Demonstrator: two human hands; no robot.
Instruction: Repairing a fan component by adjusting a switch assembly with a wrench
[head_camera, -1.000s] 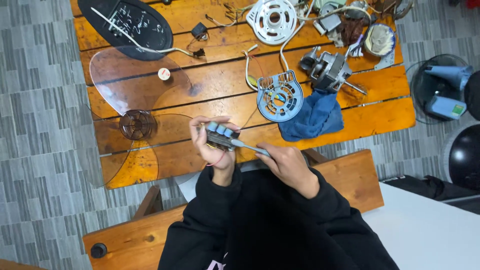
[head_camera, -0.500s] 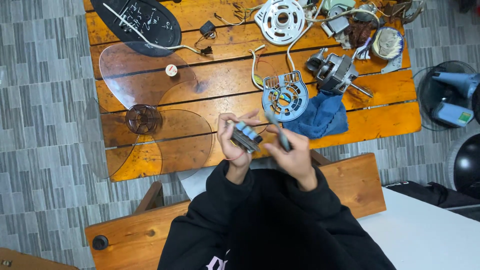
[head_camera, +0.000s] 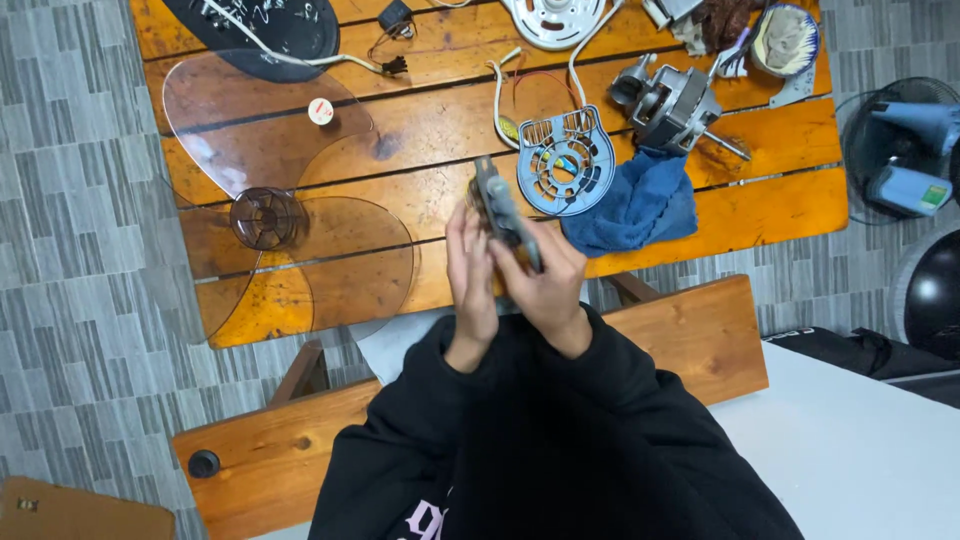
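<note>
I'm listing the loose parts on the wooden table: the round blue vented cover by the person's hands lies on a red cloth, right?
Not quite. The head view shows the round blue vented cover lying by the person's hands, left hand and right hand, but the cloth it rests against is blue, not red. The cover does lie on the wooden table.

There is one view only, from a camera worn on the person's head, so no second view shares any of the scene. It faces almost straight down, past the dark sleeves (head_camera: 560, 420) at the bottom edge, onto the hands (head_camera: 515, 275) raised near the lens at mid-frame. Beyond them the table (head_camera: 780, 210) fills the upper half, farther off, its far edge cut by the top of the frame. The bench (head_camera: 700, 340) crosses below it, and floor (head_camera: 70, 250) shows on both sides.
</note>
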